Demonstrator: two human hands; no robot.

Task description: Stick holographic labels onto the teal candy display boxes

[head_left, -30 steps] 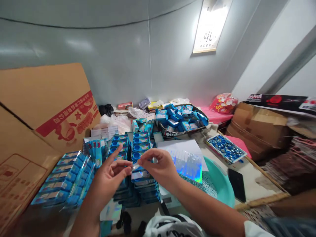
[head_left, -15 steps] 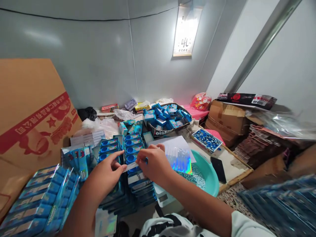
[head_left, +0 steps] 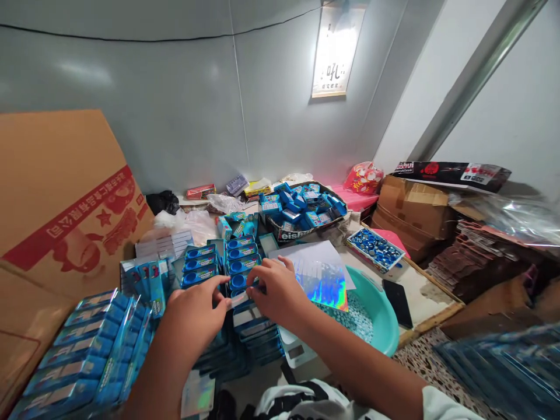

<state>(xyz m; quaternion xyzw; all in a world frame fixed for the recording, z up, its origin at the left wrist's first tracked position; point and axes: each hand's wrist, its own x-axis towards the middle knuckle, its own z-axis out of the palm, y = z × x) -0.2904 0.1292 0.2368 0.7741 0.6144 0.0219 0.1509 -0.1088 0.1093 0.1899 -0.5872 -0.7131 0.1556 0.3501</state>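
A small whitish strip (head_left: 239,300), perhaps a sticker, spans the gap between my hands above a stack of blue printed boxes (head_left: 242,265). My right hand (head_left: 275,291) pinches the strip's right end between thumb and fingers. At its left end, the thumb of my left hand (head_left: 196,309) touches or nearly touches it, while the index finger stays apart above. Each upper box shows a round blue recess and a printed label. Right of my right hand, a shiny rainbow sheet (head_left: 324,283) lies over white paper (head_left: 312,254).
A turquoise basin (head_left: 387,318) holds small pale pellets. Behind stands a carton (head_left: 291,235) heaped with blue boxes; right of it, a tray (head_left: 376,251) of round blue pieces and a phone (head_left: 397,303). Wrapped box stacks (head_left: 74,356) and a large cardboard box (head_left: 56,192) stand left.
My left index finger has come down and closer to the strip and to my right hand. The whole view has shifted slightly, with things now farther right.
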